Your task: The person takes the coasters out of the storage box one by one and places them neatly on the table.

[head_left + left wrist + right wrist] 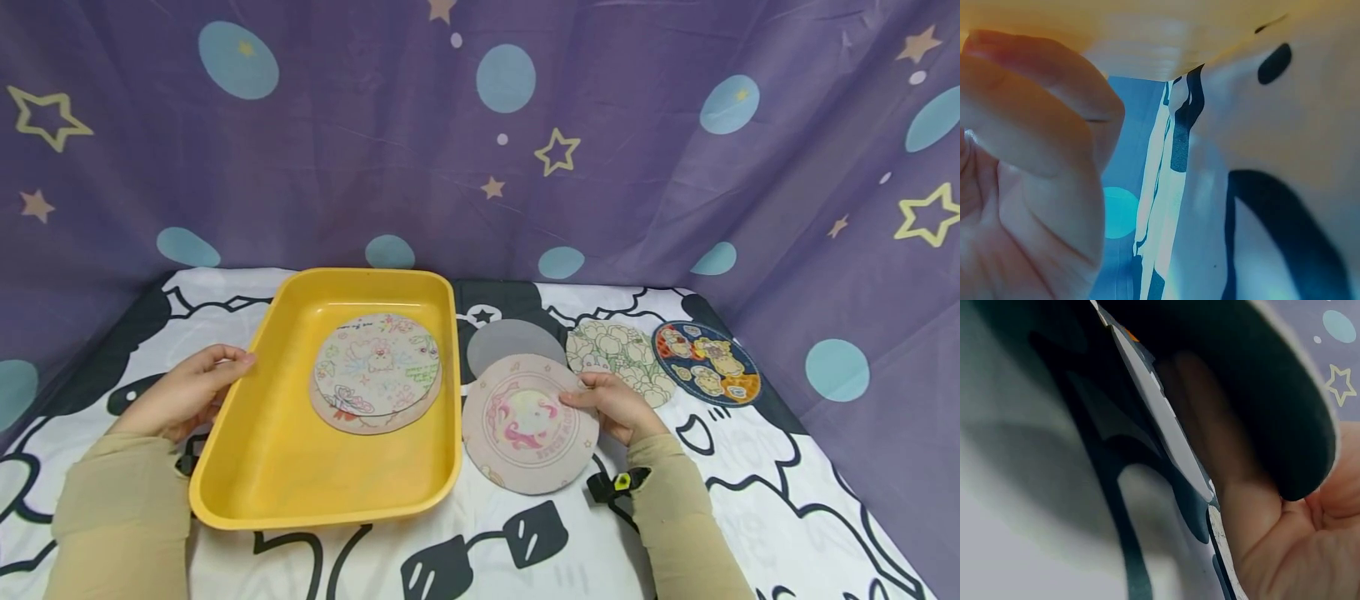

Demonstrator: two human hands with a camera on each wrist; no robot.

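Note:
My left hand (183, 392) grips the left rim of a deep yellow tray (322, 487); in the left wrist view its curled fingers (1041, 119) sit right at the tray's underside. Between thumb and fingers, my right hand (617, 404) pinches the right edge of a round pink mat (525, 425) with a unicorn print. The right wrist view shows that mat's dark underside (1254, 381) raised over the cloth, with fingers beneath it. Inside the tray, a pale doodle-print round mat (378, 362) overlaps a pinkish round mat (360, 425), which is mostly hidden.
Behind the unicorn mat lies a plain grey disc (517, 337), partly covered in the head view. Farther right are a green-and-cream floral mat (622, 358) and a dark blue mat with cartoon figures (705, 362). A black-and-white cloth (570, 558) covers the table; a purple curtain (420, 167) hangs behind.

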